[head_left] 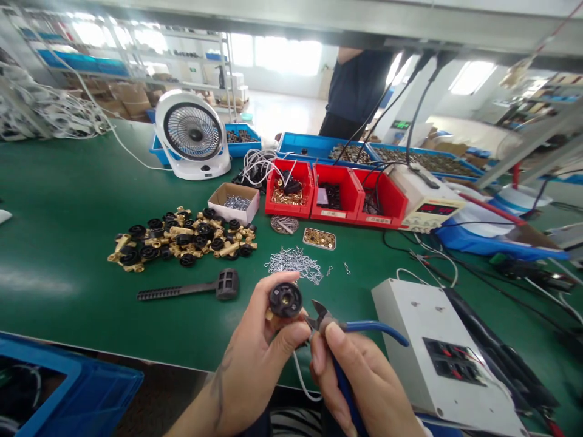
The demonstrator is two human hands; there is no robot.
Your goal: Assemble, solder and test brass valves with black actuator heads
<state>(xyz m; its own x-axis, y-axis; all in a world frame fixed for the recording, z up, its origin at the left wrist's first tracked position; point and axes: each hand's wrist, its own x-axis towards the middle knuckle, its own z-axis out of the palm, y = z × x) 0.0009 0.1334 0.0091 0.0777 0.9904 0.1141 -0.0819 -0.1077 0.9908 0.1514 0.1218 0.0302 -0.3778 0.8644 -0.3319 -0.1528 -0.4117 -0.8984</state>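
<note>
My left hand [257, 346] is closed around a brass fitting with a round black cap [285, 300], its face turned up toward me. In my right hand [359, 376] is a pair of diagonal cutting pliers [376, 328] with blue handles. The jaws are parted and sit just right of the black cap, close to my left thumb. A white cable [300, 376] hangs below the hands. Beyond them lies a heap of metal clips [294, 262]. To the left rest a black mallet [191, 290] and a pile of brass fittings with black caps [182, 237].
Red bins [334, 193] of small parts stand behind, beside a power supply [428, 203]. A small tin of brass pieces [319, 238], a carton of screws [234, 202] and a white fan [194, 135] are also there. At right sits a grey box [437, 358]. A person [357, 91] stands beyond the bench.
</note>
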